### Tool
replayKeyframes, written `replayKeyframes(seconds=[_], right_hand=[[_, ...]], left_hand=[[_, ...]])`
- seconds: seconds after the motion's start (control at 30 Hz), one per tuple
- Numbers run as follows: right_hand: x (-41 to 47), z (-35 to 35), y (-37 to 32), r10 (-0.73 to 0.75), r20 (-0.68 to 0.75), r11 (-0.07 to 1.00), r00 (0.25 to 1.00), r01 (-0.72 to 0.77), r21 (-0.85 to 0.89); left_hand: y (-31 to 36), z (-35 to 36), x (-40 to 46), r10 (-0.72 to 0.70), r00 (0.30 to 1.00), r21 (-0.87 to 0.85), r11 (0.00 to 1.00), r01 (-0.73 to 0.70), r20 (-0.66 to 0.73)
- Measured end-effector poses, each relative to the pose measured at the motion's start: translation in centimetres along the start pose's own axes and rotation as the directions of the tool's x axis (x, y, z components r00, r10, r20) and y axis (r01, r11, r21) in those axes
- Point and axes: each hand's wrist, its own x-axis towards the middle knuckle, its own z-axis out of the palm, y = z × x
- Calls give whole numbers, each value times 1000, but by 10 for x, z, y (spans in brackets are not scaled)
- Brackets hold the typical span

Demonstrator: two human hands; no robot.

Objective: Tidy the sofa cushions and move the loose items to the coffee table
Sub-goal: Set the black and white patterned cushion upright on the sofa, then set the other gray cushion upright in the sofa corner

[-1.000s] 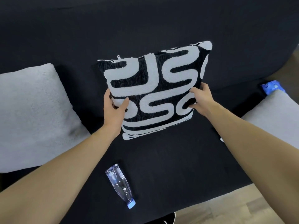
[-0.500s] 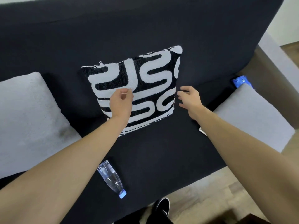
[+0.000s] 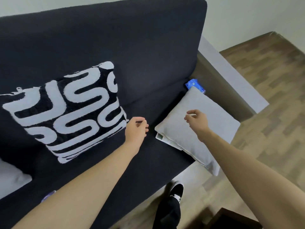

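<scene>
Both bare forearms reach forward from the lower edge of the view, sleeves not in sight. The left hand (image 3: 136, 128) is at the centre, palm turned down, wrist straight, its fingers (image 3: 143, 125) curled loosely inward so the grip is partly closed around nothing. The right hand (image 3: 197, 120) is further right and a little higher, wrist bent slightly down, fingers (image 3: 189, 116) hooked and spread apart, thumb separate, its grip also empty. The two hands are near each other but apart. Below, one leg in dark trousers ends in a black shoe with white trim (image 3: 177, 190).
</scene>
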Motion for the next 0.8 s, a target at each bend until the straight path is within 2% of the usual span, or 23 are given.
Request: replayKeyframes(seconds=[0.1, 0.23, 0.4, 0.6, 0.8], right_hand=[[43, -49, 31, 37, -33, 999, 999, -38, -39], [104, -104, 64, 57, -1, 992, 998, -57, -117], [171, -145, 85, 50, 49, 986, 998, -41, -160], [240, -171, 98, 77, 161, 968, 984, -35, -248], [294, -164, 100, 107, 242, 927, 964, -9, -376]], left_hand=[[-21, 68, 0, -101, 995, 5, 995, 101, -18], [-49, 154, 2, -261, 961, -34, 965, 259, -94], [-73, 220, 9, -344, 909, -100, 939, 330, -233], [-89, 269, 25, -465, 826, -201, 885, 421, -318], [-107, 298, 36, -576, 721, -342, 814, 468, -384]])
